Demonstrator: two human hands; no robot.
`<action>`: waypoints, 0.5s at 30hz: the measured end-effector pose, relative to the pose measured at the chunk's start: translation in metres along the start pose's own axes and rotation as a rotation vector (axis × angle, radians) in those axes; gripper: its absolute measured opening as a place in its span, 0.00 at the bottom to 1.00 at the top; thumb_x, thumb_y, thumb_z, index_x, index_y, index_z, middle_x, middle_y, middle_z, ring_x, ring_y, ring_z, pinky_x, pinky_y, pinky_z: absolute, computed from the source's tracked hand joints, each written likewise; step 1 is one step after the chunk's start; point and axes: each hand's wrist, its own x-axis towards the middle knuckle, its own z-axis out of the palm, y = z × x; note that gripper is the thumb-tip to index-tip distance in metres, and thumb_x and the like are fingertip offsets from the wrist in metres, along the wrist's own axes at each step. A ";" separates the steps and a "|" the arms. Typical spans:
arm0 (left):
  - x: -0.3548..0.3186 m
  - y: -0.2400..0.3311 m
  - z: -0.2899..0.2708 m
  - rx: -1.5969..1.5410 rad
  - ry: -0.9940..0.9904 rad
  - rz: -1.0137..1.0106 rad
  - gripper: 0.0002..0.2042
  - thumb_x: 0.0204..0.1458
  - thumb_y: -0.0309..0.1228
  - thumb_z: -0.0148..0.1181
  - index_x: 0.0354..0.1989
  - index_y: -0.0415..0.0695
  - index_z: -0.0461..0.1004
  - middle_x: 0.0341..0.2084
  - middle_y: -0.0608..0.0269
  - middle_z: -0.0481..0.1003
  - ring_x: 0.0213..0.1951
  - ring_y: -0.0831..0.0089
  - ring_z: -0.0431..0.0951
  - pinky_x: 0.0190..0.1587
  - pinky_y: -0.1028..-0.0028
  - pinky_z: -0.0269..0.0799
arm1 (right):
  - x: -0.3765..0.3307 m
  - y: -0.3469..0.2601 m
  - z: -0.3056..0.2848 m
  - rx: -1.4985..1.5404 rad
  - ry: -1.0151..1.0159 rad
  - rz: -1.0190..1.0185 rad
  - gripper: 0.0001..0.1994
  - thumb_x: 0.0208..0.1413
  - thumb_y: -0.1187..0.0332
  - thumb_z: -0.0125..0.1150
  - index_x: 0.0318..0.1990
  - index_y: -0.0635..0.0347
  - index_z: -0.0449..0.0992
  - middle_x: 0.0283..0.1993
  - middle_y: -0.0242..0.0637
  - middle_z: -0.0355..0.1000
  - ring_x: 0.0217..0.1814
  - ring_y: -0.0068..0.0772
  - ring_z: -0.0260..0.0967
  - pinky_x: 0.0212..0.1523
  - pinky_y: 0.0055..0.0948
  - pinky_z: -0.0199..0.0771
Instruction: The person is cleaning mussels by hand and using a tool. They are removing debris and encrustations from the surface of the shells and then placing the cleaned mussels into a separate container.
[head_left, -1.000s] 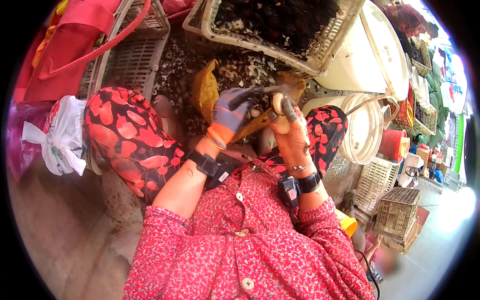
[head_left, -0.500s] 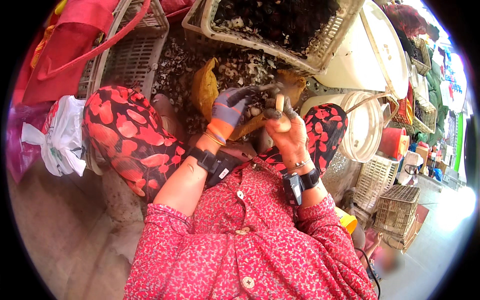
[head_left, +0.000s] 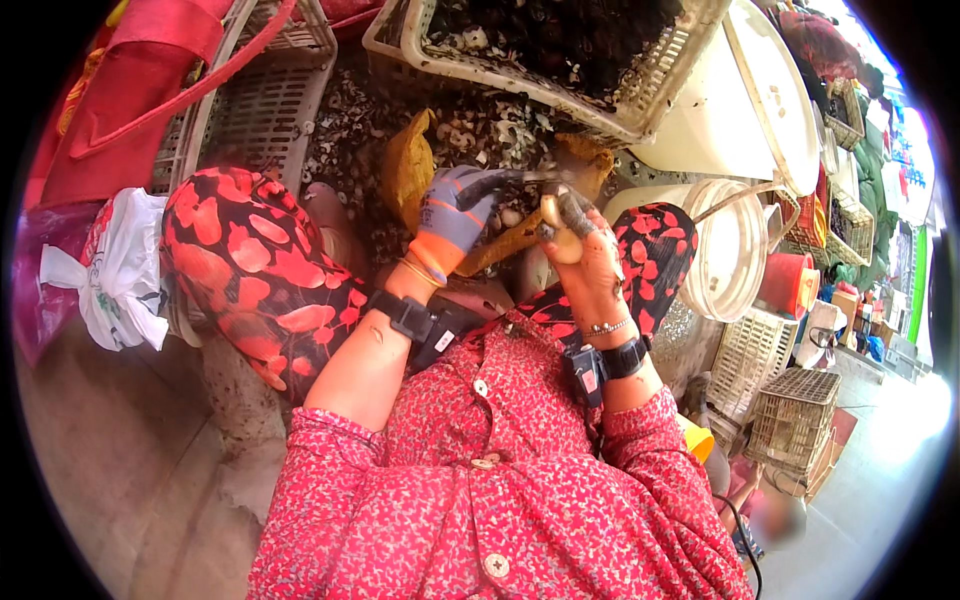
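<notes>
Two things in hand: a thin dark tool [head_left: 532,177] (quite blurry) tight in the fingers of the gloved left hand [head_left: 455,212]; a pale round lump [head_left: 566,248] tight in the fingers of the right hand [head_left: 590,265], near the tool. Up ahead, a whitish crate [head_left: 660,85] of dark lumps [head_left: 540,50].

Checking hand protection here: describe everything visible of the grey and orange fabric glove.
The grey and orange fabric glove covers the left hand, with a grey back, an orange cuff and dark fingers, coated or dirty I can't tell, bent around a thin dark tool extending toward the right hand. A thin yellowish band sits by the cuff.
</notes>
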 end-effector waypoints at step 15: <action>0.005 -0.002 -0.003 0.053 0.016 0.029 0.12 0.39 0.23 0.59 0.35 0.47 0.78 0.32 0.60 0.74 0.39 0.60 0.70 0.44 0.67 0.66 | -0.004 -0.012 0.005 -0.114 -0.007 0.006 0.13 0.59 0.70 0.48 0.50 0.65 0.68 0.43 0.38 0.72 0.37 0.28 0.71 0.24 0.19 0.66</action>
